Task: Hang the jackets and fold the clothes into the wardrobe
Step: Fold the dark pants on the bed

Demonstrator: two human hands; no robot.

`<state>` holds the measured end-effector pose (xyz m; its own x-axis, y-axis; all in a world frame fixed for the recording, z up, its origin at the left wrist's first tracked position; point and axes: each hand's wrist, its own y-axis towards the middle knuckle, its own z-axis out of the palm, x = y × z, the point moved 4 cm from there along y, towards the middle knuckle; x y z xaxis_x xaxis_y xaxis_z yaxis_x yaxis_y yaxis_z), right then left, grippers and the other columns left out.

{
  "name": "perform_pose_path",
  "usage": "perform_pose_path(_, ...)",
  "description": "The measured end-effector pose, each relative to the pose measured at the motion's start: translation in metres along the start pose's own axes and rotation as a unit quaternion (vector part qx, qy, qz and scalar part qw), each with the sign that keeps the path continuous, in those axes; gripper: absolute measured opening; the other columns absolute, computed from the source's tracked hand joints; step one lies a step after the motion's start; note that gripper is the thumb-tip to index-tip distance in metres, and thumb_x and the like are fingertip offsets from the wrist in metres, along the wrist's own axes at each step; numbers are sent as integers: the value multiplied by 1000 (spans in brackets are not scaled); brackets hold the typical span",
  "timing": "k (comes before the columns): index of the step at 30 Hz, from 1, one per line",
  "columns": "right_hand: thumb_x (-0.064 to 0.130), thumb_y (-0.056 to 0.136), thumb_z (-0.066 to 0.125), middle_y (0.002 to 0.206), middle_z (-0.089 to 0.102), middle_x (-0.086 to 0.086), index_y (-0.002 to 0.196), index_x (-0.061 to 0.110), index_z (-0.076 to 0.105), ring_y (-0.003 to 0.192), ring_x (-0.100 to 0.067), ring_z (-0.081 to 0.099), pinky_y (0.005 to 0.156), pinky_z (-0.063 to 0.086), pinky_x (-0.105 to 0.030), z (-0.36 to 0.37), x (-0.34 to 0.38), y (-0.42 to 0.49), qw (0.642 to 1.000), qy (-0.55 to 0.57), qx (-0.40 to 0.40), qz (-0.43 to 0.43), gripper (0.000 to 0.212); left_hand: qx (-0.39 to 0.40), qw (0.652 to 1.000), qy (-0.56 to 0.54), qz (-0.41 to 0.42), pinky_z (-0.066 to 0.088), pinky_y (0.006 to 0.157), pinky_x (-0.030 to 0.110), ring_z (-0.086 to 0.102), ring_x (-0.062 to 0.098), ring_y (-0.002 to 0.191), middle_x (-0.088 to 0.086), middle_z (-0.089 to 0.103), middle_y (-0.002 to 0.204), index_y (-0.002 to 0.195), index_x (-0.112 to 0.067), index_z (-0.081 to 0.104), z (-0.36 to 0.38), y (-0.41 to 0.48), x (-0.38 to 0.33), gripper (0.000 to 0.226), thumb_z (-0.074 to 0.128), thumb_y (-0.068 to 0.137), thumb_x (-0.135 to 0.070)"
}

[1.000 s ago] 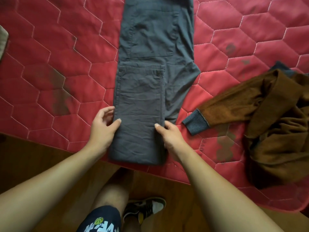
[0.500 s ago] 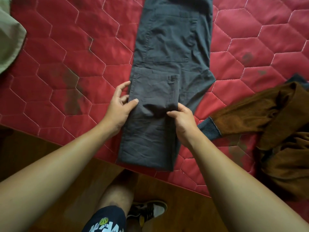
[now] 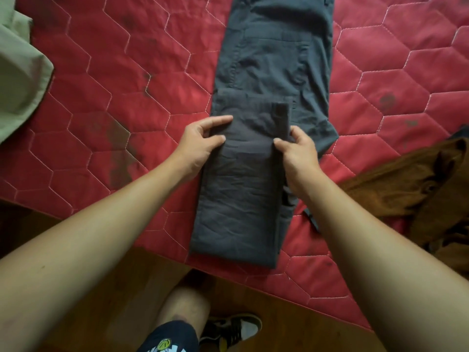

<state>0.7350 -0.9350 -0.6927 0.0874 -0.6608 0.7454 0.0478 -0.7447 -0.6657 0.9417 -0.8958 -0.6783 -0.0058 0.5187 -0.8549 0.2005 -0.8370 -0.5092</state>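
Dark grey trousers [image 3: 274,59] lie lengthwise on a red quilted bed cover [image 3: 127,80], their leg ends folded back toward the waist into a doubled panel [image 3: 241,199]. My left hand [image 3: 200,143] pinches the left edge of that folded panel, thumb on top and fingers curled at the edge. My right hand [image 3: 297,148] pinches the right edge beside the hem, thumb over the cloth. Both hands sit near the upper end of the fold.
A brown jacket [image 3: 411,189] with a dark ribbed cuff lies crumpled at the right. A pale green garment [image 3: 17,77] lies at the left edge. The bed's near edge meets a wooden floor [image 3: 121,288], where my leg and a shoe [image 3: 236,329] stand.
Both hands have slid up the folded panel from near its lower end toward the hem, staying on its two side edges. The view has shifted, bringing the green garment in at left.
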Motion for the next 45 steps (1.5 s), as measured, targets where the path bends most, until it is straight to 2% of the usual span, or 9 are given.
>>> perform_pose_path(6,20,78,69,107,76,-12,97,22,69,101,-33,73,90,59,-53,-6,19,44,999,-1,16,34,19,-42,999,-22,-5,51,93,19,67,0,98,1,71,112,129,-7,63,1,51,-14,55,54,83,22)
perform_pose_path(10,9,97,63,94,73,-10,88,17,67,82,-25,66,72,53,-40,-15,-5,36,996,-11,42,83,13,-41,998,13,-39,51,83,13,67,-5,88,0,71,108,128,-8,64,-3,46,3,54,53,84,22)
perform_pose_path(17,13,90,65,96,72,-11,84,17,67,88,-26,65,79,54,-46,-9,43,62,1000,-9,3,-3,8,-41,999,12,8,52,94,20,68,2,97,7,69,118,130,-6,63,-2,87,-38,58,53,80,23)
perform_pose_path(23,17,91,71,91,67,-5,89,20,59,76,-22,59,63,43,-33,-19,24,49,997,0,11,72,12,-19,991,128,29,47,105,19,56,8,119,8,55,138,142,-9,53,-9,68,-22,61,59,82,-2)
perform_pose_path(28,31,69,77,97,73,-7,93,22,66,90,-27,65,84,52,-47,-27,-24,5,995,29,-23,88,28,21,923,364,119,9,125,26,13,21,155,13,15,166,159,-17,28,-5,-10,43,71,57,96,-31)
perform_pose_path(32,24,80,77,75,64,-4,76,26,67,73,-23,52,62,39,-31,-39,-66,-42,992,1,8,127,11,7,799,579,160,9,126,46,-4,30,157,16,-3,169,162,-18,14,6,-53,89,75,38,100,-53)
perform_pose_path(35,12,91,72,74,64,5,100,25,60,65,-12,57,64,40,-28,-45,-82,-70,993,-106,-21,56,20,-20,780,604,163,12,126,51,-1,32,156,20,0,168,162,-17,16,10,-60,94,75,35,99,-54)
perform_pose_path(39,19,85,73,122,50,-9,154,27,29,104,-26,56,96,47,-38,-41,-59,-79,916,-357,-73,-167,82,-28,794,583,169,9,126,51,-6,33,156,19,-6,168,162,-23,18,11,-49,78,73,42,98,-51)
perform_pose_path(45,47,93,59,166,11,-28,162,13,22,155,-43,9,124,17,-57,-15,-12,-23,703,-614,-36,-358,85,-29,739,625,250,6,126,52,-7,35,156,21,-5,167,162,-28,16,39,16,27,71,40,100,-53)
